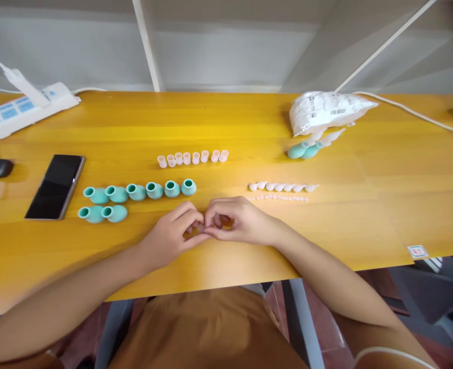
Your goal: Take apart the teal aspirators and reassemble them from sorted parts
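Near the front edge of the yellow wooden table (242,118), the two bare hands meet. The left hand (170,233) has its thumb and bent fingers closed on a small pale piece (201,228), and the right hand (245,220) pinches at the same piece with the tips of thumb and forefinger. This piece is mostly covered by the fingers, so its exact shape I cannot tell. To the left of the hands lie teal pots (136,192), six in one row and two in a shorter row nearer to the person, with their round mouths visible. Beyond the hands stand eight pale pink cups (187,158) in a line. On the right side is a row of pale pointed pieces (279,187), and just before it a row of tiny pale beads (274,197). Farther back, two teal pieces (297,150) with pale tips lie beside a white plastic bag (326,110). A dark phone (55,187) lies at the far left.
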A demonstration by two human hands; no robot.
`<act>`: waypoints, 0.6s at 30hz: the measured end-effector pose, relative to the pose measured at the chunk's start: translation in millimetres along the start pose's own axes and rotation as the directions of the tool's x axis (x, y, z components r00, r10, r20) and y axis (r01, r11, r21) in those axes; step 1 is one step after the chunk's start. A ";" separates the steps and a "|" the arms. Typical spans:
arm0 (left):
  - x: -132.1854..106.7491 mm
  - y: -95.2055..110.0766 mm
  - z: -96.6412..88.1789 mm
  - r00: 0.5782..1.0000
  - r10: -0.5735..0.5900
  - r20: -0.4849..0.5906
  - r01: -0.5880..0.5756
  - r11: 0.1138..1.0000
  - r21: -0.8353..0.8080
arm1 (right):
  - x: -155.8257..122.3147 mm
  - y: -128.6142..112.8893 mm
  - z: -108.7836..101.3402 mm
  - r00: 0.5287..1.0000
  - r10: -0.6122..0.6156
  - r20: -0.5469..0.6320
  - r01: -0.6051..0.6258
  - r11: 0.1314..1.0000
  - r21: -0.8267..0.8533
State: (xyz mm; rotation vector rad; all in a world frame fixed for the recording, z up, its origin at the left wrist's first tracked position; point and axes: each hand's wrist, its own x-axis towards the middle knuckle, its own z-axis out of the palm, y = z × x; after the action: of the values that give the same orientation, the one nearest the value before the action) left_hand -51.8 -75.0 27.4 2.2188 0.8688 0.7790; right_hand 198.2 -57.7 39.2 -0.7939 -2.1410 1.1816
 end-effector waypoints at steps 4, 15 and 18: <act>1.5 -0.3 -0.4 1.000 -0.014 0.023 0.015 0.998 -0.053 | -3.4 -6.1 -14.3 1.000 0.004 0.029 -0.003 1.000 -0.017; 5.0 -2.0 3.1 0.998 -0.068 0.019 0.070 0.972 -0.225 | -40.2 -7.6 -84.2 0.928 0.353 -0.121 -0.348 0.703 -0.620; 6.5 -3.0 3.1 0.991 -0.129 0.027 0.131 0.948 -0.289 | -38.1 -1.0 -81.0 0.904 0.414 -0.104 -0.377 0.659 -0.651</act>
State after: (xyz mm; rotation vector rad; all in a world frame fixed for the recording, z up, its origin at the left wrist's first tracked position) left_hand -46.8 -69.4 25.1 1.8866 0.8292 0.7799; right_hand 280.9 -42.1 69.6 -1.6305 -2.5371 0.5829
